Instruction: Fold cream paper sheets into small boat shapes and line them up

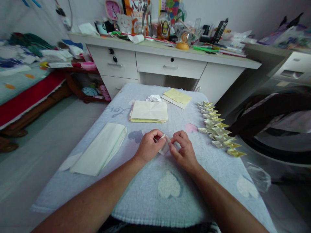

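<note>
So, small pc of folded paper point(164, 149), off-white, creased & kinda angular, held up just above the tablecloth approx. mid-table, right btwn the two hands. L hand point(150, 146) has it pinched, thumb pressed flat on the near face w/ fingers curled behind; R hand point(184, 149) is gripping the other edge btwn thumb & fingertips, rest of the fingers bent. Exact fold's partly hidden by the fingers, so can't tell its full shape. Tablecloth point(136, 197) underneath is pale blue, soft fuzzy-looking weave w/ heart prints & a ribbed near hem. Just past the hands there's a neat rectangular paper stack point(149, 109), cream on top w/ yellow edges below & faint crease lines; behind it a crumpled white wad point(154, 98), and to the right some thin yellow sheets point(178, 96) w/ fold marks, lying over paler paper. Off left, a long folded bundle point(99, 150), whitish-green, smooth, layered along one side. Over on the right edge, pointy folded paper boats point(220, 131) in a slanting line, white/cream & yellow, crisp tips. Further out: clear crinkly plastic point(259, 176) by the table's R side, a flat-fronted white desk point(170, 64) w/ metal handles, and a glass jar point(163, 26), amber contents, on top.
</note>
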A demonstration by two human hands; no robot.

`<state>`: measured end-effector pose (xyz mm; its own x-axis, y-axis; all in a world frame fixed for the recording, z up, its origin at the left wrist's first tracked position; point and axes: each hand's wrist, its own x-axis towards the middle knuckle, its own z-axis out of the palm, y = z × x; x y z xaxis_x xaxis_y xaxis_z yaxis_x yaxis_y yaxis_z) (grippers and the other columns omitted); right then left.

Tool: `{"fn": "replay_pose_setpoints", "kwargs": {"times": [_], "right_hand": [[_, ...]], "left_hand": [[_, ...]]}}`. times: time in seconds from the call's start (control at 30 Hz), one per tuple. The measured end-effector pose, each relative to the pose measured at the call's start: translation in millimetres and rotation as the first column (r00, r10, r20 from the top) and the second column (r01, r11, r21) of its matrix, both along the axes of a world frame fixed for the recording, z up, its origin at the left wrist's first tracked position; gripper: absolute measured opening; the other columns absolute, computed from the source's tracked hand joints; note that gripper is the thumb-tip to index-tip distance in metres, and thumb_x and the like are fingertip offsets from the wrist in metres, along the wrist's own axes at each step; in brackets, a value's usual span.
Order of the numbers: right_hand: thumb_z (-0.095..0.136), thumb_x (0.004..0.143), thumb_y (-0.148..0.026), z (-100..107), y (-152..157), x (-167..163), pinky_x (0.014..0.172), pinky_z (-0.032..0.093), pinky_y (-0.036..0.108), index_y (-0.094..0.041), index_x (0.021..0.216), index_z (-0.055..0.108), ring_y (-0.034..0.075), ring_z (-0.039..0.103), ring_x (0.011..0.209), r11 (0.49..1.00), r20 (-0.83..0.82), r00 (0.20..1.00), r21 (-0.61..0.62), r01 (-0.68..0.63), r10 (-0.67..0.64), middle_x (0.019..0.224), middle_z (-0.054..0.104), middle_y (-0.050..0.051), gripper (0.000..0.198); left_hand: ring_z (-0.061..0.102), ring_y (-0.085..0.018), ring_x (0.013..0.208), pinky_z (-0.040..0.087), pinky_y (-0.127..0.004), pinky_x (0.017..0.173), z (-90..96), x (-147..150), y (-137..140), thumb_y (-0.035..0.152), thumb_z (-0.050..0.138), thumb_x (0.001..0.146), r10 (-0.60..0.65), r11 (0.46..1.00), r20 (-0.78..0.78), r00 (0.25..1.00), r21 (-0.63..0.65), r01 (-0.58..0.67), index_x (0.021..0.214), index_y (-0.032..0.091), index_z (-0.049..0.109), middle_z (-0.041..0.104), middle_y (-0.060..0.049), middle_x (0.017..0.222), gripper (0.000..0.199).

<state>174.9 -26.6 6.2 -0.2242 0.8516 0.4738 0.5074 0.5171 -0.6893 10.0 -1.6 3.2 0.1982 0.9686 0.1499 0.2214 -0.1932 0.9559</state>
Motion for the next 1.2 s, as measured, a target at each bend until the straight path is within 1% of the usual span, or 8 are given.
{"fn": "replay_pose_setpoints", "kwargs": {"times": [0.2,0.33,0.43,0.57,0.77,0.87,1.0,1.2], "right_hand": [[0.056,0.081,-0.015,0.2,2.2,-0.9,0.078,0.04,0.033,-0.02,0.077,0.055,0.018,0.049,0.086,0.999,-0.065,0.998,-0.05,-0.012,0.008,0.085,0.049,0.002,0.006],[0.055,0.081,-0.015,1.6,1.2,-1.8,0.077,0.04,0.033,-0.02,0.077,0.054,0.018,0.049,0.086,0.998,-0.056,0.998,-0.052,-0.035,0.032,0.086,0.049,0.003,0.007],[0.054,0.082,-0.015,2.6,0.6,-1.6,0.077,0.04,0.033,-0.02,0.077,0.054,0.018,0.048,0.086,0.997,-0.039,0.998,-0.049,-0.057,0.055,0.086,0.049,0.003,0.007],[0.053,0.082,-0.015,2.7,0.7,-0.7,0.077,0.039,0.034,-0.02,0.078,0.054,0.019,0.048,0.086,0.997,-0.025,0.997,-0.041,-0.069,0.068,0.086,0.049,0.003,0.007],[0.054,0.081,-0.015,0.7,0.8,-0.5,0.077,0.039,0.034,-0.019,0.077,0.054,0.019,0.048,0.087,0.995,-0.02,0.996,-0.049,-0.084,0.083,0.087,0.049,0.003,0.006],[0.054,0.079,-0.014,-0.2,0.7,0.0,0.077,0.04,0.033,-0.019,0.076,0.054,0.019,0.048,0.087,0.995,-0.024,0.996,-0.058,-0.082,0.08,0.087,0.049,0.003,0.007],[0.055,0.077,-0.012,0.4,1.2,1.1,0.076,0.039,0.033,-0.019,0.075,0.053,0.019,0.048,0.086,0.995,-0.025,0.997,-0.068,-0.079,0.077,0.086,0.049,0.003,0.008],[0.054,0.077,-0.012,2.3,2.0,0.7,0.076,0.039,0.033,-0.019,0.074,0.053,0.019,0.048,0.086,0.994,-0.02,0.996,-0.061,-0.088,0.087,0.085,0.049,0.003,0.008]], "left_hand": [[0.05,-0.009,0.059,0.038,-0.02,0.055,-1.3,2.2,-1.2,0.022,0.06,0.078,0.034,0.999,0.024,0.999,-0.027,-0.033,0.077,0.017,0.053,0.053,0.005,0.066,0.008],[0.056,-0.01,0.065,0.042,-0.02,0.061,0.5,3.9,-1.0,0.021,0.065,0.074,0.042,0.997,0.109,0.993,-0.065,-0.035,0.101,0.019,0.048,0.061,0.003,0.079,0.031],[0.057,-0.01,0.066,0.042,-0.021,0.062,1.8,3.6,0.4,0.021,0.065,0.074,0.001,0.995,0.154,0.988,-0.097,0.014,0.112,0.019,0.046,0.061,0.003,0.078,0.042],[0.056,-0.011,0.066,0.042,-0.022,0.063,2.6,3.6,2.0,0.021,0.064,0.075,-0.032,0.994,0.148,0.988,-0.103,0.047,0.111,0.018,0.049,0.059,0.003,0.075,0.039],[0.053,-0.01,0.063,0.041,-0.022,0.062,-1.5,3.5,2.1,0.017,0.059,0.076,0.009,1.0,0.009,1.0,-0.029,-0.009,0.109,0.019,0.053,0.054,0.005,0.069,0.033],[0.052,-0.01,0.066,0.04,-0.021,0.062,-5.7,1.1,3.3,0.016,0.058,0.076,-0.04,0.999,-0.037,0.998,-0.008,0.04,0.103,0.019,0.058,0.053,0.005,0.071,0.027],[0.045,-0.009,0.061,0.035,-0.02,0.057,-6.0,-2.1,5.7,0.018,0.06,0.074,-0.1,0.994,-0.045,0.994,-0.037,0.098,0.092,0.018,0.061,0.046,0.006,0.066,0.018],[0.042,-0.009,0.058,0.033,-0.02,0.055,-4.2,-1.2,6.3,0.02,0.06,0.075,-0.074,0.996,-0.036,0.997,-0.049,0.072,0.083,0.017,0.059,0.043,0.006,0.063,0.008]]}}
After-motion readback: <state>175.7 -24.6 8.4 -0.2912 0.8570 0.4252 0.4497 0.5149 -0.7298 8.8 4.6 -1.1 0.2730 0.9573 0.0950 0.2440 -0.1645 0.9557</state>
